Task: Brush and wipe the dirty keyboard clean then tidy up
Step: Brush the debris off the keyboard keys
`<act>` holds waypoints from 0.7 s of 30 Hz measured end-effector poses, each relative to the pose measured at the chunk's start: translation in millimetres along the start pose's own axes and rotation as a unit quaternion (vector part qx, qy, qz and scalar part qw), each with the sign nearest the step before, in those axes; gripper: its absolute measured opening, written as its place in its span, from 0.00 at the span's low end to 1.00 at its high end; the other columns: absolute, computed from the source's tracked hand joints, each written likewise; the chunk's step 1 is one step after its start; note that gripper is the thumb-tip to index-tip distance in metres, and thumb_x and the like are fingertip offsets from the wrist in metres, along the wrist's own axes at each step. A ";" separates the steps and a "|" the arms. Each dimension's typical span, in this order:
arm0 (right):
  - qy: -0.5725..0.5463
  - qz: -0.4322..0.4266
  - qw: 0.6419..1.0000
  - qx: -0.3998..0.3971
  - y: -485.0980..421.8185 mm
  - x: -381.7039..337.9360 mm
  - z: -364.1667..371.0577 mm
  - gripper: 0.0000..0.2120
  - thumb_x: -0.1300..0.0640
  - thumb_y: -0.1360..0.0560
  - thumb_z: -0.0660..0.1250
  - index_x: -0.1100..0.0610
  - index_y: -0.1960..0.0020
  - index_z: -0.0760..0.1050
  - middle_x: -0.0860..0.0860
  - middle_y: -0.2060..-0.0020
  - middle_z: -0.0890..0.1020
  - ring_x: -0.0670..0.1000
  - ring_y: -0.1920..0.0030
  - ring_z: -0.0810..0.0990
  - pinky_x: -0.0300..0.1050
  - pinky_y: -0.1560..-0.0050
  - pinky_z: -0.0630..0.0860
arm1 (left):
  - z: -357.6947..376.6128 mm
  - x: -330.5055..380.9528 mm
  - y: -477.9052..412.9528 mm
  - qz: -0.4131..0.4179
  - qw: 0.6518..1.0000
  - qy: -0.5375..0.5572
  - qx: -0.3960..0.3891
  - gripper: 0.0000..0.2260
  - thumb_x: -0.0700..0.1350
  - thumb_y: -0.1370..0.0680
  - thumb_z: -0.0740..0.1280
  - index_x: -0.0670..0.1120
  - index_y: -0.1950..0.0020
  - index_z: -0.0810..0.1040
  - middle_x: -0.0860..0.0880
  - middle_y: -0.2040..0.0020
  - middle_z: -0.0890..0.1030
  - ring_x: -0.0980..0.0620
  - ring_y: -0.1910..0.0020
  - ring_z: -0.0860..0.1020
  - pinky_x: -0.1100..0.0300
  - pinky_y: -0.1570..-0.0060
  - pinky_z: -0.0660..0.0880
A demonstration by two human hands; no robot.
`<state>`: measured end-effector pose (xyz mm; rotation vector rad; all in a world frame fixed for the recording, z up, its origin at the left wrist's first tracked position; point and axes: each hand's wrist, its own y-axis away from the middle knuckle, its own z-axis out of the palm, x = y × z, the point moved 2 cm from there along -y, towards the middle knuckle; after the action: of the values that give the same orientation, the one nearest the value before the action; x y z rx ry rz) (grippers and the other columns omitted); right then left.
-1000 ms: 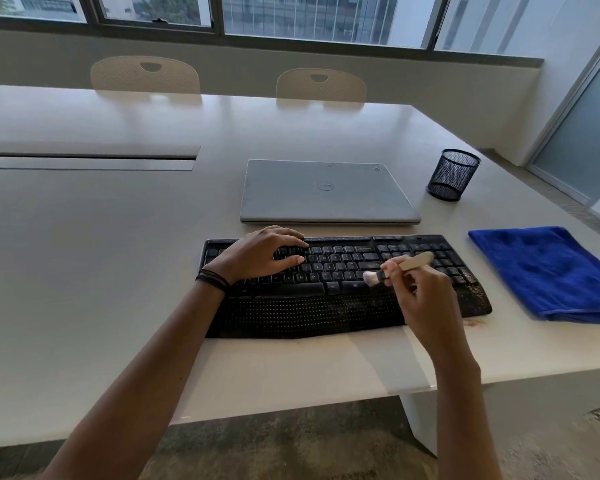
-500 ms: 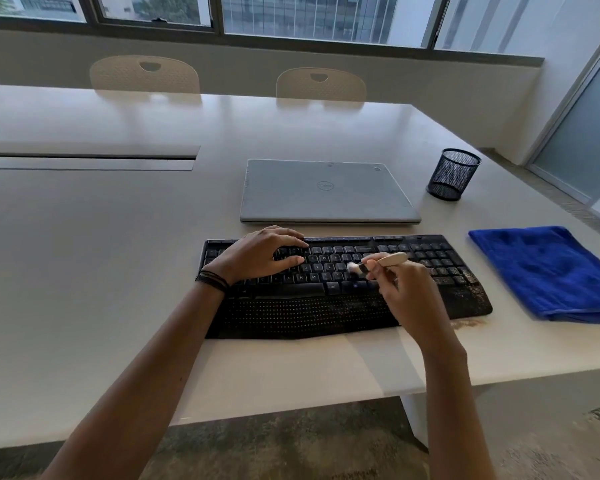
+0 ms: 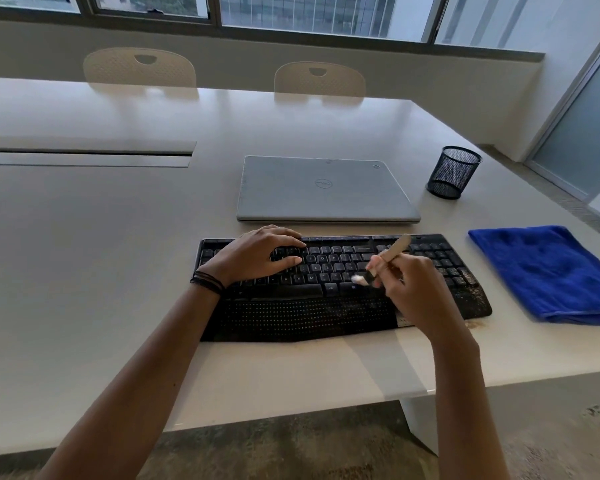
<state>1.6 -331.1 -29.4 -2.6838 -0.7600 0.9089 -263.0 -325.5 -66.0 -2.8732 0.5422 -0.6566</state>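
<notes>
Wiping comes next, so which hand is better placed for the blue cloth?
The right hand: the blue cloth lies on its side, though it holds the brush; left hand rests on the keyboard.

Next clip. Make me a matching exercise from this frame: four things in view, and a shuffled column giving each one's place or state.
1 brush
2 blue cloth
3 laptop
4 mesh cup

A closed, behind the keyboard
B gripped by the right hand
C lying right of the keyboard
D upright, right of the laptop

Pairs: 1-B, 2-C, 3-A, 4-D
</notes>
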 end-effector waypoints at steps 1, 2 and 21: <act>0.001 0.004 1.000 0.006 0.6 0.7 -2.9 0.13 0.52 0.22 0.60 0.57 0.56 0.80 0.47 0.71 0.80 0.42 0.75 0.75 0.38 0.71 0.71 | -0.1 0.3 -0.1 0.002 1.000 0.000 0.001 0.24 0.63 0.26 0.58 0.51 0.37 0.77 0.53 0.36 0.76 0.56 0.37 0.73 0.54 0.37 0.71; 0.000 0.007 1.000 0.015 1.1 1.8 -5.5 0.14 0.51 0.22 0.60 0.57 0.57 0.80 0.46 0.72 0.79 0.42 0.76 0.74 0.38 0.72 0.70 | 0.0 0.3 0.0 0.003 1.000 0.001 0.002 0.23 0.62 0.25 0.58 0.51 0.37 0.77 0.53 0.36 0.76 0.56 0.37 0.72 0.54 0.37 0.71; -0.018 0.035 0.998 0.052 14.3 25.2 -17.9 0.14 0.50 0.24 0.60 0.58 0.56 0.80 0.47 0.69 0.81 0.42 0.72 0.77 0.42 0.68 0.78 | 7.4 29.3 -37.3 0.040 0.992 -0.073 -0.092 0.27 0.61 0.23 0.60 0.51 0.28 0.65 0.51 0.28 0.66 0.53 0.29 0.65 0.55 0.30 0.63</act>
<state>35.4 -330.4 -33.0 -2.6244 -0.6104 0.9869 -223.4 -301.6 -53.1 -3.0195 0.7258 -0.3990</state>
